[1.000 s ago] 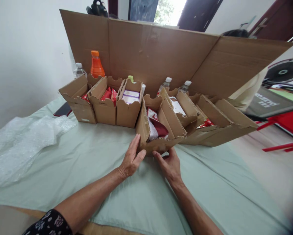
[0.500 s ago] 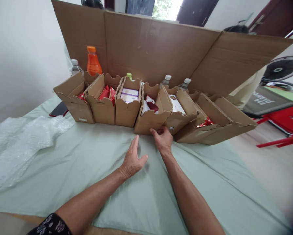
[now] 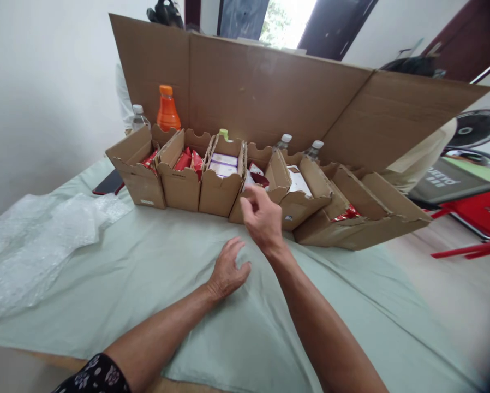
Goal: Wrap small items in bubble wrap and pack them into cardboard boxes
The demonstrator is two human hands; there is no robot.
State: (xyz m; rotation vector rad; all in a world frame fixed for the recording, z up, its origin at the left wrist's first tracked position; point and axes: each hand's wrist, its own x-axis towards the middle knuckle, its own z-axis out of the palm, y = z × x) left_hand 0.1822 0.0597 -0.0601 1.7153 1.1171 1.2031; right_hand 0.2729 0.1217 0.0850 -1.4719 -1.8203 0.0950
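Note:
Several open cardboard boxes stand in a row on the green cloth (image 3: 147, 262). My right hand (image 3: 263, 218) is raised before the box holding dark red packets (image 3: 258, 173), its fingers curled; what they hold, if anything, is hidden. Lower and to the left, my left hand (image 3: 228, 270) hovers over or rests on the cloth, fingers apart and holding nothing. Beside the middle box are a box of white and purple packs (image 3: 223, 165) and a box with a white item (image 3: 299, 181). Red packets (image 3: 189, 161) fill a box farther left.
Behind the boxes rises a tall cardboard panel (image 3: 265, 93). An orange bottle (image 3: 168, 112) and clear bottles (image 3: 284, 142) stand between. Bubble wrap (image 3: 60, 234) and a dark phone (image 3: 108, 182) lie left. A red chair (image 3: 474, 213) is at the right.
My right hand has lifted from the base of the middle box and curled its fingers. My left hand has shifted slightly, its fingers more bent. The camera view has shifted a little.

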